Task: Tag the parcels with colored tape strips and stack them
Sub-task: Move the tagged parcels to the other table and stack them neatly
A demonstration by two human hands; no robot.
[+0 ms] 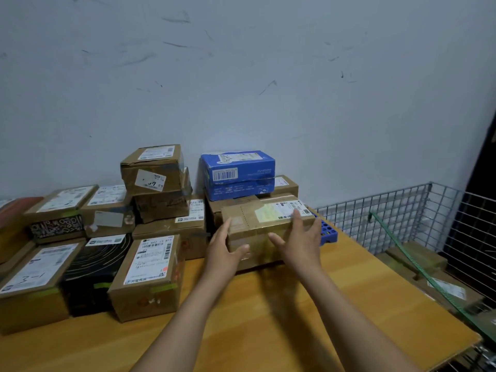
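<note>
**Both hands flat against a brown parcel at mid-frame**

The wooden bench fills the lower part of the frame. On it at lower left stand the "3-1" parcel, a black parcel and a labelled carton with a green tape strip over its front edge.

At centre, the brown parcel rests on the bench. The left hand lays straight fingers along the parcel's left end, thumb on its front. The right hand spreads straight fingers over its top and right end. Neither hand curls round it.

A blue tray sits just to its right. Behind it, a blue box tops a stack against the wall. Wire mesh stands at right.
</note>
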